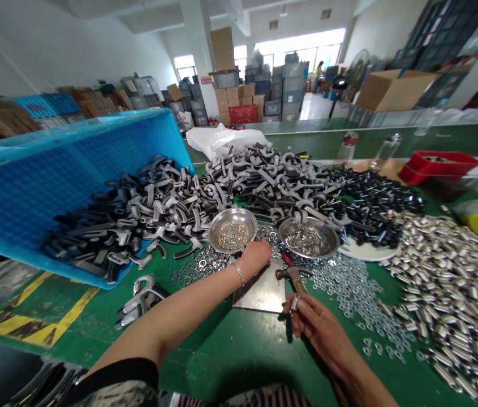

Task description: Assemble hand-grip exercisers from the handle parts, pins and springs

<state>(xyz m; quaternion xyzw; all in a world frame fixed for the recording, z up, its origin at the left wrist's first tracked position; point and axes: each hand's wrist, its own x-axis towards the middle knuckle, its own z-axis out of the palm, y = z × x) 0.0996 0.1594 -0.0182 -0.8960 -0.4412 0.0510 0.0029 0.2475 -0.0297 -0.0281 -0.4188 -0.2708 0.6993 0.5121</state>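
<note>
One head view, looking down at a green counter [239, 362]. The left hand [255, 257], with a thin silver bracelet on its wrist, is curled downward at the top edge of a square steel plate [259, 294], just beside a round stainless steel bowl [232, 229] filled with tiny silver rings. Whether that hand has hold of anything cannot be told, as its fingertips are hidden. The right hand [315, 328] is closed around a small claw hammer [293, 281], pinching it low on the shaft, with the head above the plate's right edge. A second stainless steel bowl [309, 237] of small silver parts sits behind the plate. Loose zinc-plated washers [349, 288] are scattered on both sides of it. Beyond, a tipped blue plastic crate [73, 192] spills grey and black hooked parts [264, 175] across the counter. Black bolts [370, 203] and short silver tubes [463, 294] lie in heaps to the right.
</note>
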